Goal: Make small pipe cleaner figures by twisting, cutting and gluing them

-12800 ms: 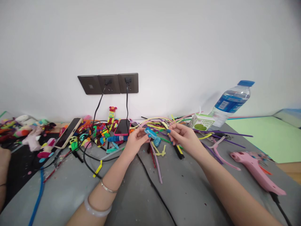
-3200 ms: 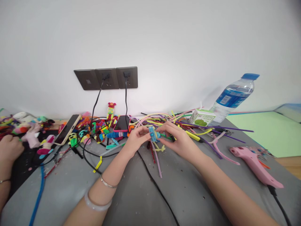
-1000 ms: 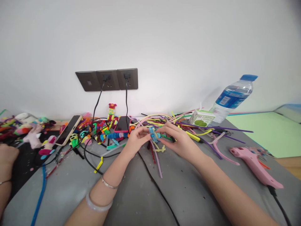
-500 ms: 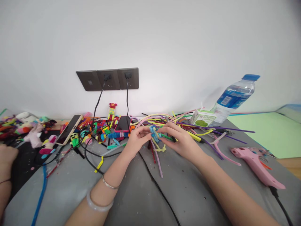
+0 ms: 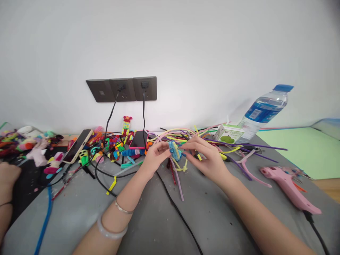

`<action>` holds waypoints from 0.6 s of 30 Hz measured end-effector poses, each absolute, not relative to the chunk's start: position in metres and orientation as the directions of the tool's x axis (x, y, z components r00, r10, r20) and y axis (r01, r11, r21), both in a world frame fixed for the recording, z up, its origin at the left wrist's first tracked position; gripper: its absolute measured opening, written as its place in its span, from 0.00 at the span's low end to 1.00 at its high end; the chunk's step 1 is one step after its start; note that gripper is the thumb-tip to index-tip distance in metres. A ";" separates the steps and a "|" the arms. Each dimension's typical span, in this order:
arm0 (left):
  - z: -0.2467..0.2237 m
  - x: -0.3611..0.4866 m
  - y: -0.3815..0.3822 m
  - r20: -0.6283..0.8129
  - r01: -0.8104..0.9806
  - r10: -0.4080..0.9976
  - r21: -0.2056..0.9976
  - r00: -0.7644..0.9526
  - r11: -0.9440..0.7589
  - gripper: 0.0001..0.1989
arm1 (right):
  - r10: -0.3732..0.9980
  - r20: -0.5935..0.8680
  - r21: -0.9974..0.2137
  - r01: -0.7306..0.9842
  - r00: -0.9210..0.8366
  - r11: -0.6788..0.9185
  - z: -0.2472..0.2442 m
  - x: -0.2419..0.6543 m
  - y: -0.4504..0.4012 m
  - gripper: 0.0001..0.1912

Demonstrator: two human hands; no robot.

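Observation:
A small blue and yellow fuzzy piece (image 5: 175,151) is held up over the grey table (image 5: 156,216), near the middle of the view. Its left side is pinched between the thumb and fingers of my left hand (image 5: 154,157). From the right, my right hand (image 5: 205,156) has its thumb and fingertips on the piece's right edge. Just below hang or lie a pale yellow bent stem (image 5: 182,169) and a lilac pipe cleaner (image 5: 180,187). Behind both hands spreads a heap of coloured pipe cleaners (image 5: 180,131).
Small fuzzy figures (image 5: 54,164) and two phones (image 5: 78,146) lie at the left, beside another person's hand (image 5: 9,175). Black cables cross the table. On the right are a juice box (image 5: 228,134), a tilted bottle (image 5: 265,109) and a pink glue gun (image 5: 289,189).
The blue and yellow piece has turned a little, showing more of its yellow strip. My right thumb and fingers have shifted slightly, and the green stem between them no longer shows.

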State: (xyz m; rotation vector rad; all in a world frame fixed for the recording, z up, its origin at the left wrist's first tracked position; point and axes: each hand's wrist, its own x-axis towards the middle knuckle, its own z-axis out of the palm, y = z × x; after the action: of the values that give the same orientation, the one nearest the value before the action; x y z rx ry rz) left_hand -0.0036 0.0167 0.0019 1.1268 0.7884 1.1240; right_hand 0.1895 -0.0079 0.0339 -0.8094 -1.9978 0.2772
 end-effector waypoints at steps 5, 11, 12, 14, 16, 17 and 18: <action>0.004 -0.003 0.016 0.054 -0.279 0.950 0.960 0.307 0.035 0.18 | 0.715 0.622 -0.587 0.414 -0.319 0.696 0.030 0.186 -0.007 0.07; 0.004 -0.004 0.015 0.073 -0.274 0.948 0.962 0.310 0.016 0.17 | 0.738 0.591 -0.607 0.423 -0.325 0.673 0.028 0.186 -0.006 0.07; 0.004 -0.004 0.015 0.078 -0.269 0.948 0.963 0.308 0.008 0.17 | 0.739 0.589 -0.607 0.426 -0.325 0.671 0.028 0.186 -0.006 0.07; 0.005 -0.004 0.015 0.090 -0.259 0.950 0.966 0.300 -0.010 0.16 | 0.741 0.587 -0.606 0.431 -0.325 0.669 0.027 0.186 -0.006 0.07; 0.006 -0.003 0.014 0.099 -0.253 0.951 0.967 0.293 -0.023 0.16 | 0.742 0.586 -0.604 0.434 -0.327 0.668 0.027 0.185 -0.006 0.06; 0.006 -0.003 0.014 0.103 -0.251 0.951 0.968 0.290 -0.028 0.16 | 0.743 0.583 -0.605 0.435 -0.328 0.667 0.028 0.185 -0.006 0.06; 0.006 -0.003 0.014 0.106 -0.250 0.952 0.968 0.288 -0.032 0.15 | 0.745 0.580 -0.607 0.436 -0.330 0.665 0.028 0.185 -0.006 0.06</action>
State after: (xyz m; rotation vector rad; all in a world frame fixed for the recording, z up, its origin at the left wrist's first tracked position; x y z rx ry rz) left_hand -0.0027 0.0143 0.0057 1.2068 0.7757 1.1384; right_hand 0.1853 -0.0061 0.0279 -0.9182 -1.9741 0.4308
